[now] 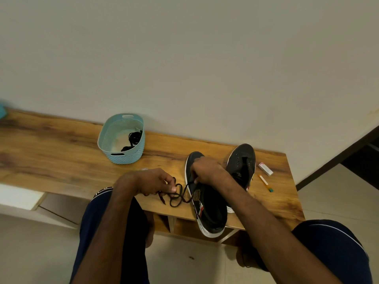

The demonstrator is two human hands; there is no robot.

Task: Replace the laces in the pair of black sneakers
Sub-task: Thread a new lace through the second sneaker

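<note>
While my left hand [151,181] curls its fingers and thumb round one stretch of the black lace [180,196], my right hand [207,170] sits hunched over the near black sneaker [209,214], thumb and fingertips pinching the same lace where it leaves the shoe. Between the two grips the lace sags in loose loops onto the wooden table [61,160], and its free end lies just below my left thumb, close to the table's front edge. The near sneaker points its toe toward the wall [184,58], and its white-soled heel overhangs that front edge, above my right knee. The second sneaker [243,158] lies just beside it on the right (my forearm hides whether they touch), toe also toward the wall, eyelets showing as pale dots. Past it, near the table's right end, lie a small white box [265,169] and a thin pen-like stick [265,183], slightly apart. To the left of the shoes, by the back edge, stands a pale blue woven basket [131,156] holding a tangle of black laces [133,138]. A broad run of bare wood stretches from the basket and my left hand out to the left.
</note>
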